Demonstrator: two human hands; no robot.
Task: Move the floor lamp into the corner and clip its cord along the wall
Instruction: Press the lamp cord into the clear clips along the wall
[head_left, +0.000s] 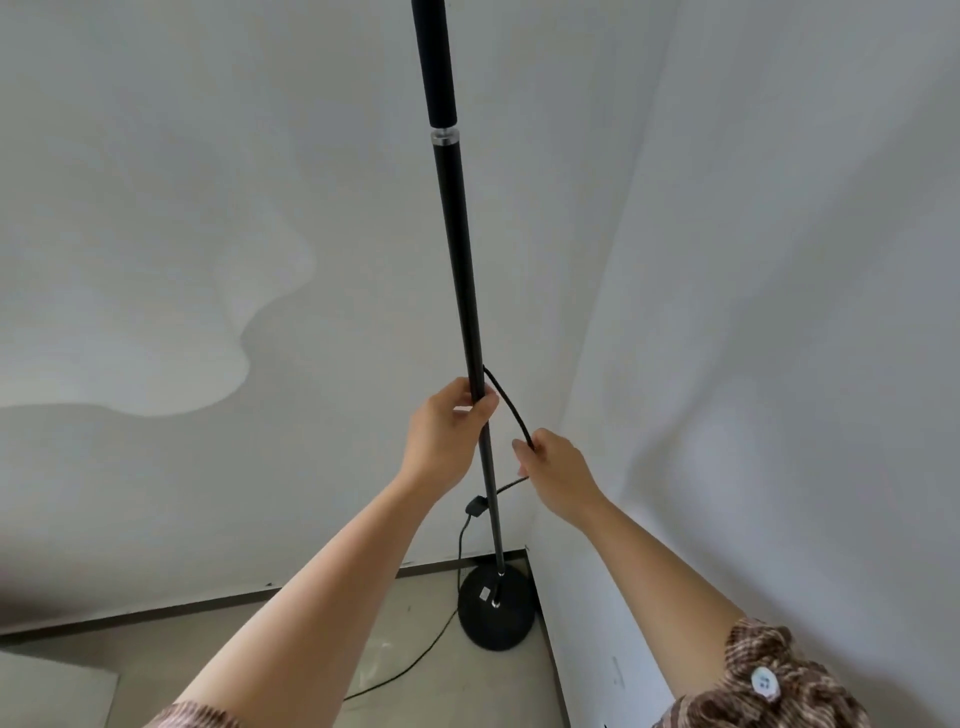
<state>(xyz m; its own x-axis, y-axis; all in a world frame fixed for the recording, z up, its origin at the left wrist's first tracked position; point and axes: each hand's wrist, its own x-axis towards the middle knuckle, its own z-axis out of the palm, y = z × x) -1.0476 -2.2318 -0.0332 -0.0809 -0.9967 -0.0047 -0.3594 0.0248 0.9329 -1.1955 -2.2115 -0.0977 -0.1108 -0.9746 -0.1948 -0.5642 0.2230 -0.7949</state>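
A tall black floor lamp stands upright in the room corner, its thin pole (457, 249) rising from a round black base (496, 608) on the floor. My left hand (447, 436) is closed around the pole at mid height. My right hand (558, 470) pinches the black cord (511, 410), which loops out from the pole just above my left hand. Below my right hand the cord runs left behind the pole to an inline switch (475, 506), then drops to the floor and trails off to the left.
Two white walls meet at the corner (527, 545) right behind the base, with a dark baseboard (208, 605) along the left wall. The floor (291, 623) is pale tile. The lamp's thicker upper section (434, 62) reaches past the top edge.
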